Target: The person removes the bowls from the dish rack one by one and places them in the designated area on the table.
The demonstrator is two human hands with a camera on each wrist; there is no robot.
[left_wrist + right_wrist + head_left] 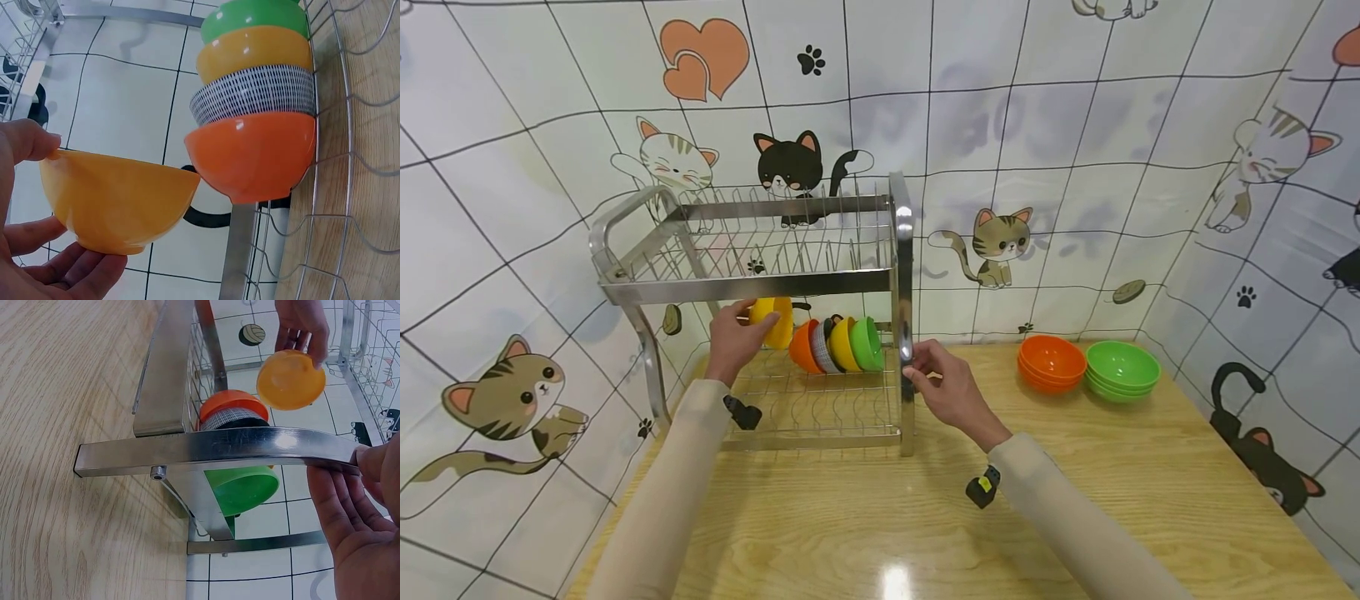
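A yellow bowl (119,200) is tilted on its side in my left hand (733,340), the thumb at its rim and the fingers under its base. It hangs over the lower shelf of a metal dish rack (808,437), left of a row of bowls standing on edge. In that row are an orange bowl (250,156), a black-and-white patterned bowl (256,94), another yellow bowl (256,53) and a green bowl (868,343). My right hand (951,385) grips the rack's front right post (250,445) between thumb and fingers.
To the right of the rack, stacked orange bowls (1052,360) stand beside stacked green bowls (1123,369) on the wooden table (850,517). The rack's wire upper tier (775,242) sits just above my left hand. Cat-patterned walls (970,133) close in the back and sides.
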